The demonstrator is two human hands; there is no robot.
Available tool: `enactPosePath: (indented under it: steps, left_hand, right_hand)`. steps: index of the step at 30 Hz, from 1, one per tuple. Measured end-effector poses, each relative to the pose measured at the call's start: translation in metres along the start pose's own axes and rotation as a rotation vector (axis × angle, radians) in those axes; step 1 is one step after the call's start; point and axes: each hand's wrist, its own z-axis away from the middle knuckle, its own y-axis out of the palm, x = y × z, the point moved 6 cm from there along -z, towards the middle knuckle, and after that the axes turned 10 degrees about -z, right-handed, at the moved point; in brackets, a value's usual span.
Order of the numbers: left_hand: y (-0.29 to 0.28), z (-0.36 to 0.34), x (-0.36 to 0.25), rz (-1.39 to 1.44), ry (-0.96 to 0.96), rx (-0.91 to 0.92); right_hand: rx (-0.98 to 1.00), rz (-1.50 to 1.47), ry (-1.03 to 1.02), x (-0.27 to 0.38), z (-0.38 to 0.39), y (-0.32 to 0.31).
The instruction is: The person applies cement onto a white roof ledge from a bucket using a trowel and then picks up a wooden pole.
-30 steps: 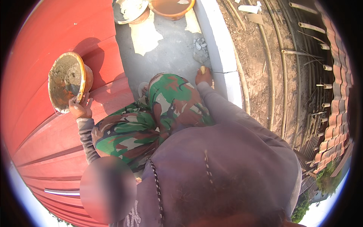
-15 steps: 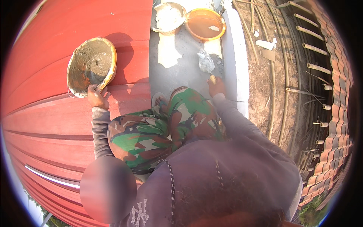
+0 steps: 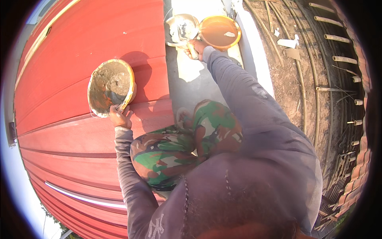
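Steadying an orange-rimmed round mortar bucket (image 3: 132,78) over red metal roofing (image 3: 75,83): your left hand (image 3: 120,118), gripping its rim. Beside the round pale-filled bucket (image 3: 184,16): your right hand (image 3: 198,48), closed round a pale tool handle (image 3: 193,50); keep both firm.

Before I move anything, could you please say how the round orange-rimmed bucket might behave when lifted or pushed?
The round orange-rimmed bucket is probably heavy, given the thick grey-brown paste inside. It may tip, as the left hand grips it at one side. Pushed, it could slide on the smooth-looking red sheeting.
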Motion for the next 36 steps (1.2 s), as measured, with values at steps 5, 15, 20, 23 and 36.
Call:
enactPosePath:
  steps: [5, 15, 20, 23, 36]
  left_hand:
    - [-0.021, -0.006, 0.010, -0.022, -0.032, 0.049]
    - [-0.008, -0.003, 0.002, -0.034, -0.028, 0.107]
    - [-0.011, -0.001, 0.002, -0.046, -0.036, 0.097]
    - [-0.006, 0.001, 0.001, -0.036, -0.043, 0.135]
    - [-0.013, -0.006, 0.001, -0.068, -0.046, 0.147]
  right_hand:
    - [0.073, -0.077, -0.015, -0.058, 0.039, -0.012]
    - [-0.473, 0.136, 0.053, -0.160, 0.113, -0.210]
    - [-0.620, -0.325, -0.002, -0.149, 0.094, -0.225]
    - [-0.698, -0.523, -0.020, -0.162, 0.121, -0.212]
    - [-0.677, -0.323, -0.032, -0.184, 0.198, -0.206]
